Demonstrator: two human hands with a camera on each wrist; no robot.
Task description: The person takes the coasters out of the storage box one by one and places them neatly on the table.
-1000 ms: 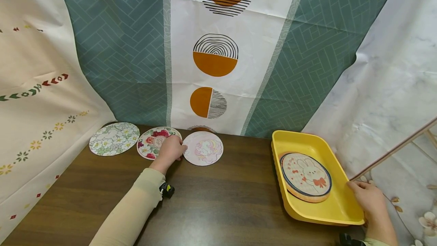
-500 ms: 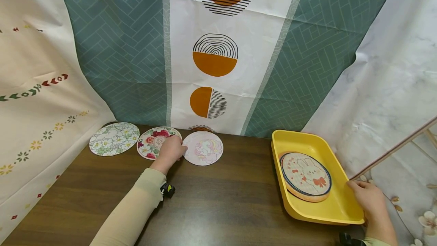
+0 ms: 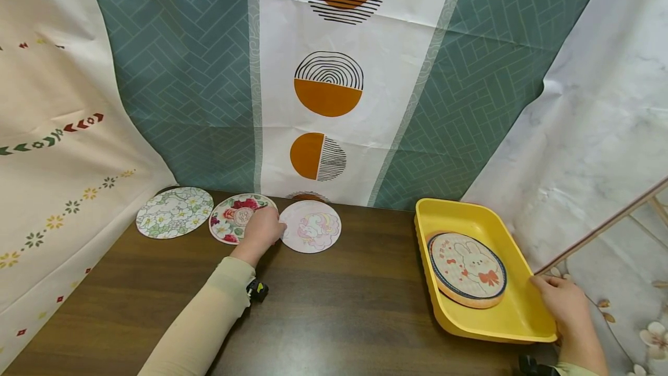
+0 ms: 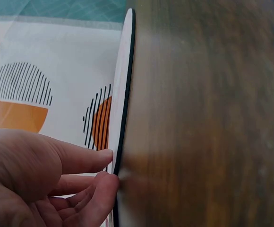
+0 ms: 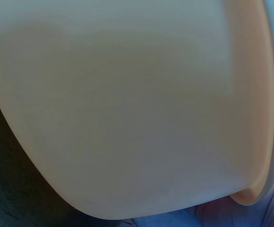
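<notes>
My left hand (image 3: 261,228) pinches the left edge of a round coaster with a pink unicorn print (image 3: 315,228). In the left wrist view, thumb and fingers meet on the rim of this thin coaster (image 4: 124,94), which shows a black underside close to the tabletop. A red floral coaster (image 3: 221,227) lies partly behind that hand. At the right, my right hand (image 3: 566,306) grips the right rim of a yellow tray (image 3: 461,216). Inside the tray lies a rabbit-print coaster (image 3: 464,266) on top of a thick round stack. The right wrist view shows only the tray's outer wall (image 5: 127,118), fingers hidden.
A green-and-white floral coaster (image 3: 174,212) lies at the far left of the dark wooden table (image 3: 344,312). Patterned cloth (image 3: 323,33) hangs behind the table and on both sides. The tray stands close to the right-hand cloth (image 3: 595,103).
</notes>
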